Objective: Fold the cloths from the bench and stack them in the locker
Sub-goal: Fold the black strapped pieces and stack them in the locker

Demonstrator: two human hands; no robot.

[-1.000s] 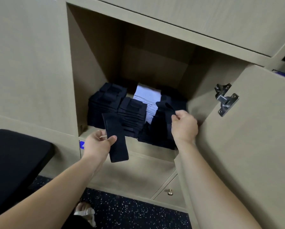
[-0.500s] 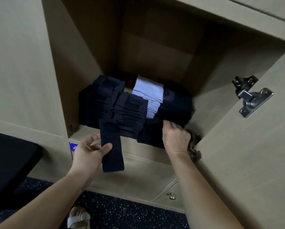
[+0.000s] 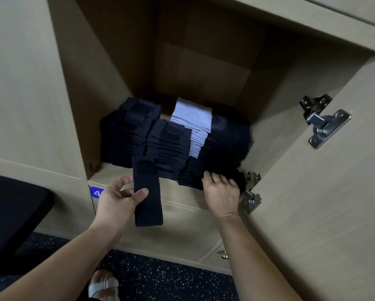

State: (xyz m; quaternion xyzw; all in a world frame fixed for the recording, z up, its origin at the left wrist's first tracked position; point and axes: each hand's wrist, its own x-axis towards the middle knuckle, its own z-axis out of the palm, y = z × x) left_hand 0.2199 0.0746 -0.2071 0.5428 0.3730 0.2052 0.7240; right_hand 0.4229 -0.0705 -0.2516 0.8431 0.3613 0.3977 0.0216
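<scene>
Seen from the head camera, 1 folded cloth (image 3: pixel 147 192) hangs in front of the shelf edge of the locker (image 3: pixel 121 173). It is not on any pile yet. The left hand (image 3: pixel 117 199) pinches it near the middle, thumb on the front and fingers behind, so the bottom half hangs loose. If the pinch slips, the cloth could flop open.

The right hand (image 3: pixel 221 193) bends its fingers over the front edge of the low dark pile (image 3: pixel 195 174) and holds it. That pile sits right at the lip, just beside the lower hinge (image 3: pixel 250 192). A hard tug could spill it to the floor or catch it on the metal. The tall middle pile (image 3: pixel 169 146) looks bumpy, and a knock could tip it.

Both arms reach forward and up into the locker, and the back of the right hand faces the camera.
</scene>
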